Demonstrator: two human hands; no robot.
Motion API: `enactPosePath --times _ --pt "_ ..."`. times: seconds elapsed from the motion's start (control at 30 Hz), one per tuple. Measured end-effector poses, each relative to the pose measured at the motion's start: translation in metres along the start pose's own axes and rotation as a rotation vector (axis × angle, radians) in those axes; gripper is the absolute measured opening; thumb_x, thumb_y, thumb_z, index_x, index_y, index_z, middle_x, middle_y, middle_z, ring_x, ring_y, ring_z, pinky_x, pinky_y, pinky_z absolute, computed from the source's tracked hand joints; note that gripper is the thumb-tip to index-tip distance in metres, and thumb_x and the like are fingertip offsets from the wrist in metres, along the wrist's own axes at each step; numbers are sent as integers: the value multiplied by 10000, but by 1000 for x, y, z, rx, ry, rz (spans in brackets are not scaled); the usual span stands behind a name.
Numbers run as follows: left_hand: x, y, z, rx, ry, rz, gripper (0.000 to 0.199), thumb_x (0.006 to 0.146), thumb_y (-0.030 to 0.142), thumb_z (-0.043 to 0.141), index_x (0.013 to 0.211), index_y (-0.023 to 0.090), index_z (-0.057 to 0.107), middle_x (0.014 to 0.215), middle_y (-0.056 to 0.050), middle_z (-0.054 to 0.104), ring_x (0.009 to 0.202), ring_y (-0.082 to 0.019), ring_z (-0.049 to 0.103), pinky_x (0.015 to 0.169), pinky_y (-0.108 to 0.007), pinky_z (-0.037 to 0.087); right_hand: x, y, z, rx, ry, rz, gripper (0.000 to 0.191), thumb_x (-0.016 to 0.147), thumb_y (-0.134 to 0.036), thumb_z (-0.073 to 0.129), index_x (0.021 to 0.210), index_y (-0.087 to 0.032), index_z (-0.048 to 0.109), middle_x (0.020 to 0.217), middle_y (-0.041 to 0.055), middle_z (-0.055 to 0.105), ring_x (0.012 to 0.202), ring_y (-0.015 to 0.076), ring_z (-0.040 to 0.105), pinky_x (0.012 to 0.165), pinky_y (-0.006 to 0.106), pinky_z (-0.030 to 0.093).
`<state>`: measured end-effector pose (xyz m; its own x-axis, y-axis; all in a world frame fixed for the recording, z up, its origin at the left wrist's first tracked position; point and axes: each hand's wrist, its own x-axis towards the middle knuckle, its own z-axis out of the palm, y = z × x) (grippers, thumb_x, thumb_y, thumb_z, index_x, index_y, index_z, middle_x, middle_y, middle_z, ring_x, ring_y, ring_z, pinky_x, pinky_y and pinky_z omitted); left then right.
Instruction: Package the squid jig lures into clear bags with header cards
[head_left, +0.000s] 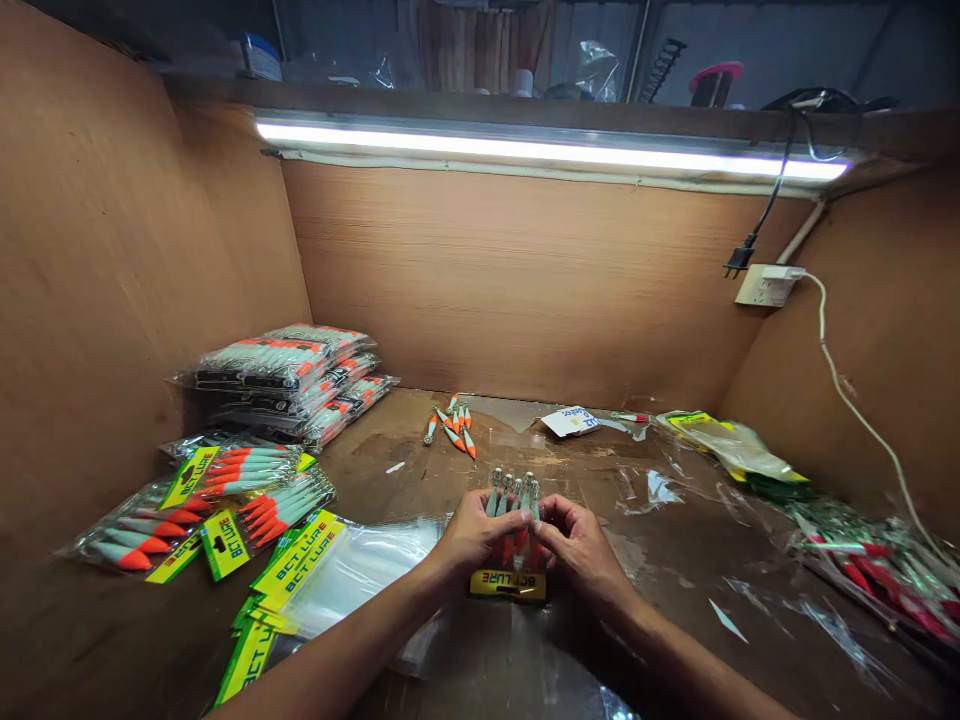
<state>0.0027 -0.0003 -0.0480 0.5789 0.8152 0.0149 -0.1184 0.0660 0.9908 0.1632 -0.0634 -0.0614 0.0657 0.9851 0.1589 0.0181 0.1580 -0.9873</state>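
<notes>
Front and centre, my left hand (476, 535) and my right hand (576, 545) are closed around a small clear bag with a yellow header card (508, 585) that reads BCT LURE upside down. A row of fishing lures (513, 492), pale with orange-red ends, stands between my fingers, hooked ends pointing away from me. Both thumbs press on the lures near the middle. My fingers partly hide the lower part of the row, so I cannot tell how far each lure sits inside the bag. A few loose lures (454, 428) lie beyond my hands.
Empty header bags (352, 570) fan out left of my hands, beside filled lure packs (259, 500). Behind these rise stacked bulk packs (285, 375). At right lie plastic scraps (664, 490), more packaging (735, 445) and red-and-green lures (877, 575). A white cable (840, 380) hangs from the outlet.
</notes>
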Motion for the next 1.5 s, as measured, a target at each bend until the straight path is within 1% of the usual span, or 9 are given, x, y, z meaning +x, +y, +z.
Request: enactPosePath --times 0.3,0.5,0.67,0.8,0.93,1.1,1.2,1.33,1.5 --pt "-2 5 3 150 48 60 404 676 457 819 830 103 698 688 -23 652 588 -116 552 565 -211 425 -2 -3 5 -94 68 -82 136 839 -295 613 779 -189 552 732 -19 576 669 135 519 614 229 427" --pt "0 1 7 148 136 114 387 715 465 786 820 104 697 697 -26 663 586 -120 563 555 -209 423 -1 4 9 -14 123 -56 159 835 -327 632 822 -184 564 772 -3 603 697 149 553 644 242 451" --pt "-1 3 5 -5 14 15 416 692 471 808 850 106 687 706 -35 668 577 -132 589 556 -227 453 -2 2 9 -7 134 -32 224 826 -390 672 821 -186 581 755 -2 622 656 144 564 600 237 463" --pt "-2 5 5 -48 57 -6 473 671 460 833 936 100 678 748 -66 692 605 -158 626 566 -243 473 -4 -6 8 33 89 24 263 834 -434 662 880 -177 629 795 32 664 648 160 602 544 238 472" --pt "-3 4 5 -69 2 17 444 689 456 827 927 114 674 793 -53 691 629 -141 623 590 -234 485 -4 -4 7 65 133 42 237 795 -403 682 833 -199 568 703 -19 604 548 128 550 464 217 443" --pt "-2 2 4 -12 -9 -7 450 685 498 818 875 115 676 692 -33 671 543 -124 591 520 -213 437 -4 1 5 32 47 80 276 826 -454 651 840 -206 530 668 -27 572 523 128 538 446 222 432" --pt "-1 2 2 -31 27 -26 490 654 511 833 885 108 678 700 -45 672 532 -133 596 510 -227 437 -5 -9 -3 -108 110 4 302 857 -463 626 1003 -204 573 854 21 621 584 132 550 486 243 458" --pt "-4 5 2 -30 -31 -73 507 628 519 843 874 106 682 641 -24 645 489 -129 573 480 -228 407 -8 -41 -22 -417 291 -299 277 890 -369 610 1125 -223 610 1081 73 616 686 141 538 611 271 461" --pt "-11 7 6 113 -136 -61 448 667 527 810 769 110 683 597 -24 643 473 -112 520 459 -218 329 -12 -66 -30 -516 91 -433 264 915 -327 575 1144 -244 676 1189 91 611 694 150 548 668 303 469"
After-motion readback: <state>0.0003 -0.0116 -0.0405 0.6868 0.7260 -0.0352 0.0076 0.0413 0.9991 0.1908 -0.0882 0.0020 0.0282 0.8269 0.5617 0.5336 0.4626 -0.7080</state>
